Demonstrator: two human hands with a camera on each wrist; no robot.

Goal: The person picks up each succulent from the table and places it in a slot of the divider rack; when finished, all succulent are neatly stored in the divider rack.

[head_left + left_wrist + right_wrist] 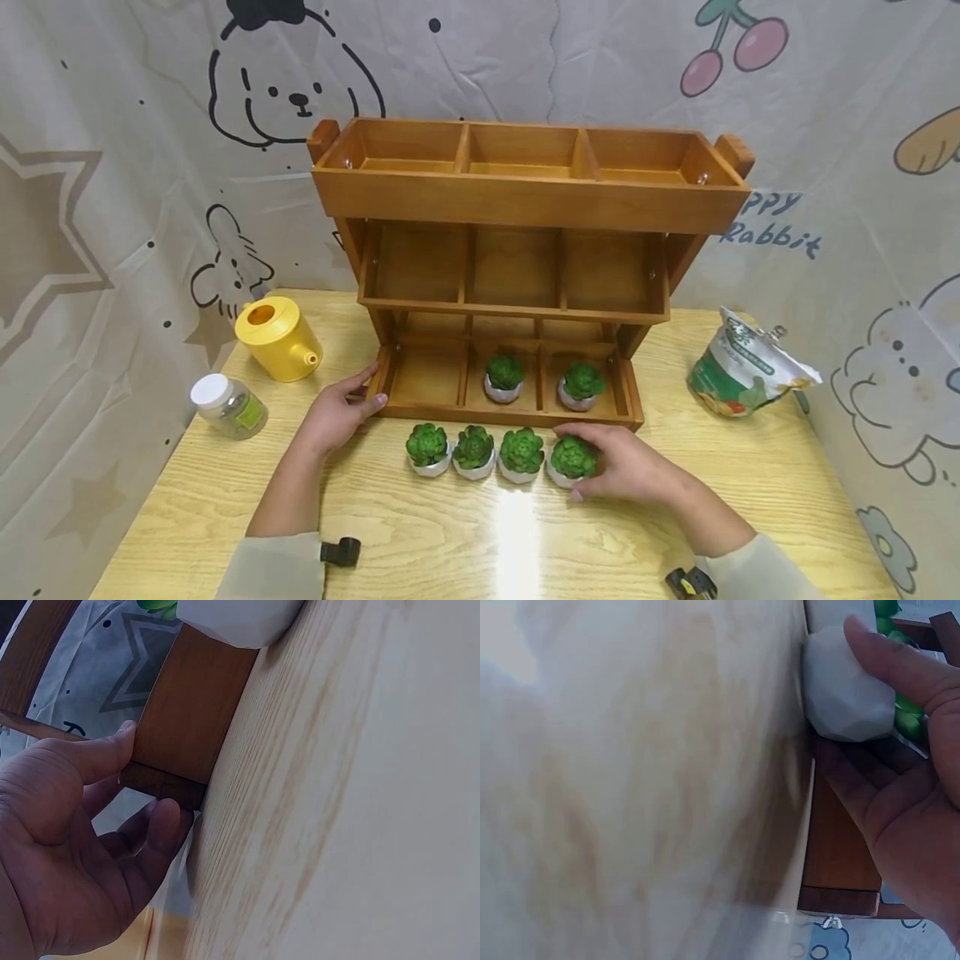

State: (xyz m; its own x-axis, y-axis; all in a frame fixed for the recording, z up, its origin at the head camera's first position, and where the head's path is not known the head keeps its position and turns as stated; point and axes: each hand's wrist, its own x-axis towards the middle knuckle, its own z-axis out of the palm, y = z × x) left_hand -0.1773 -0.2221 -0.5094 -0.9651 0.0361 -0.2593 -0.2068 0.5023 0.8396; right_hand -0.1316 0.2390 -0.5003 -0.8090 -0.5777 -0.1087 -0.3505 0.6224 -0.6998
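Note:
A three-tier wooden shelf [525, 200] with compartments stands on the table. My left hand [341, 412] holds the bottom tier's left front corner; in the left wrist view its thumb [112, 754] lies at the upper edge of the wooden end. Four small artificial succulents in white faceted pots line up before the shelf. At the right end of that row, my right hand [626, 465] has thumb and fingers around a potted succulent [573, 457]; its white pot [847, 686] shows in the right wrist view. Two more succulents, one [505, 377] in the middle compartment and another [582, 383] in the right one, sit in the bottom tier.
On the left stand a yellow watering can [281, 337] and, lying tilted, a clear jar [232, 408] with a white lid. A green-and-white bag [746, 362] closed with a clip sits at the right. Patterned cloth [480, 58] hangs behind the table [405, 542].

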